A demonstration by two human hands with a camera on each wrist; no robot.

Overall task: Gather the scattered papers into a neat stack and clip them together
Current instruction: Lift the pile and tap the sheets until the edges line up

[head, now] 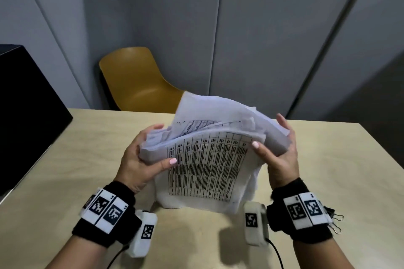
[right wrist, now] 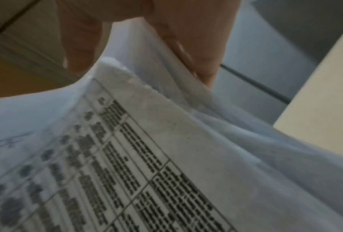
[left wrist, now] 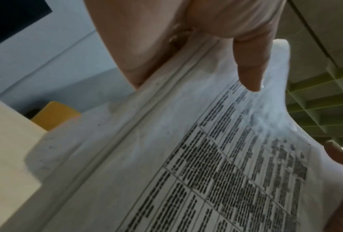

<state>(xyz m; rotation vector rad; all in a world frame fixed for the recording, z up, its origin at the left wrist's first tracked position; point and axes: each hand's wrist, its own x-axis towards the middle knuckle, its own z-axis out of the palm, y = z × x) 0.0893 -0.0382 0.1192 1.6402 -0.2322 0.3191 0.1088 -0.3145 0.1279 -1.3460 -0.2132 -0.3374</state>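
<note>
A loose bundle of white papers (head: 207, 168) with a printed table on the front sheet stands on its lower edge on the beige table (head: 65, 159), its top bending away from me. My left hand (head: 142, 157) grips the bundle's left side, thumb on the front sheet and fingers behind. My right hand (head: 277, 148) grips the right side the same way. The sheets are uneven at the top. The left wrist view shows the papers (left wrist: 206, 157) under my thumb; in the right wrist view the papers (right wrist: 166, 157) lie between thumb and fingers. Black binder clips (head: 334, 219) lie by my right wrist.
A mustard-yellow chair (head: 135, 81) stands behind the table's far edge. A black box (head: 24, 111) sits on the table at the far left. Grey wall panels close the back.
</note>
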